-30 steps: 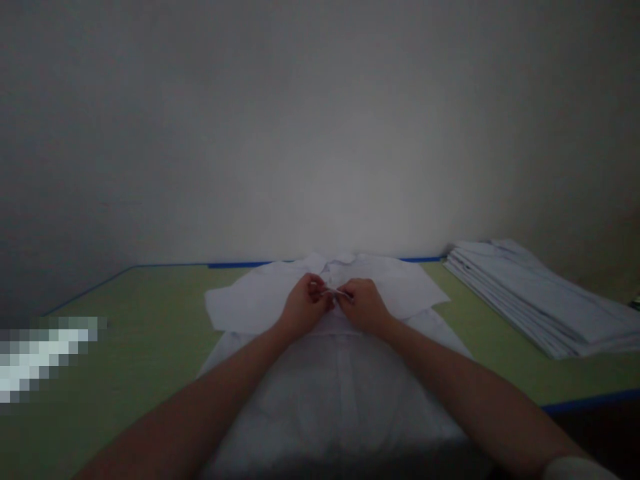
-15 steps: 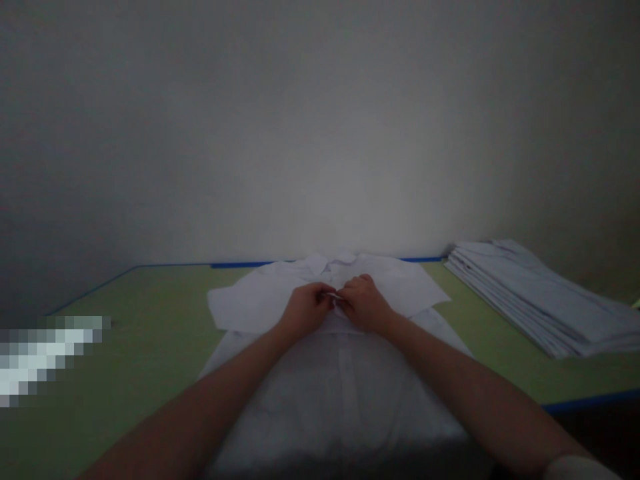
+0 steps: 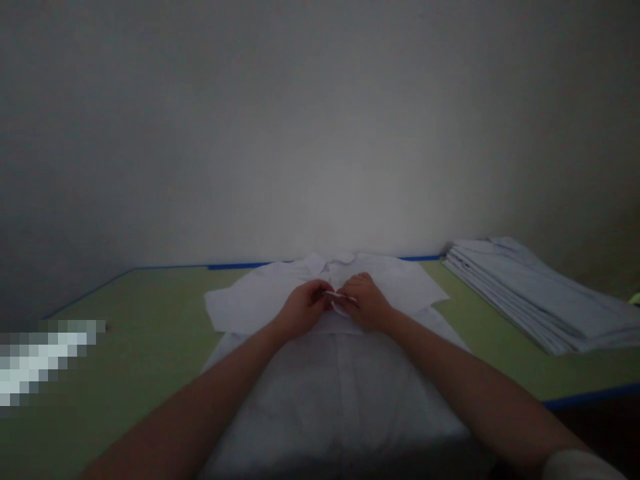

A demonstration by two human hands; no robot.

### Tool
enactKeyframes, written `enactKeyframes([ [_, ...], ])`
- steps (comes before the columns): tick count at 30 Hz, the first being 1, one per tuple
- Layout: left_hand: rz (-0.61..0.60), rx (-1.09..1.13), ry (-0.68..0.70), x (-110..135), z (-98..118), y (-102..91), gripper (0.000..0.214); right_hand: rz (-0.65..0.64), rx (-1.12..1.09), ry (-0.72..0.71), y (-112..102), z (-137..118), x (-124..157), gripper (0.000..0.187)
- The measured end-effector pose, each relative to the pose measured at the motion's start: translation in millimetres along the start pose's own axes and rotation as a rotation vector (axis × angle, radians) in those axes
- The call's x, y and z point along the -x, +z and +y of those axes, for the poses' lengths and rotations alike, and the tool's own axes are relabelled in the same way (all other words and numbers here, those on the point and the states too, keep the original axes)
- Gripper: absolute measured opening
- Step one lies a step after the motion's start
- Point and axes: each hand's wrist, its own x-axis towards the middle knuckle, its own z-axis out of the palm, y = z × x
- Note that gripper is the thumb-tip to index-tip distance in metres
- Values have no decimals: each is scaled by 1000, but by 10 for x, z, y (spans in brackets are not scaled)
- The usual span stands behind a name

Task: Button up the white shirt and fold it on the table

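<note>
A white short-sleeved shirt (image 3: 345, 380) lies spread on the table, its collar toward the wall and its lower part hanging toward me. Over the front placket, below the collar, my left hand (image 3: 304, 307) pinches the shirt's edge between thumb and fingers. Close beside it, my right hand (image 3: 364, 303) grips the same strip of cloth, fingers curled. A small fold of the placket is raised between the two hands. Any button there is too small or hidden to make out.
A thick stack of folded white garments (image 3: 530, 293) lies at the right. The green table (image 3: 155, 347) has a blue edge and stands against a grey wall (image 3: 320, 133). A pixelated bright patch covers part of the left side.
Both hands stay at the placket. The pinched strip of cloth is turned up and shows more between the fingers now. The view has shifted very slightly.
</note>
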Motion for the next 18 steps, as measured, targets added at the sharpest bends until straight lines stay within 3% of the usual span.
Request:
enactKeyframes([
  [6,-22,147,0,-3,-28,33,31,-6,-213,69,23,83,-8,20],
  [12,-32,-29,-17,15,-50,30,24,-72,-167,93,-10,48,-17,17],
  [18,10,-86,-37,-12,-27,-2,23,-19,-130,109,-10,-19,-17,20],
])
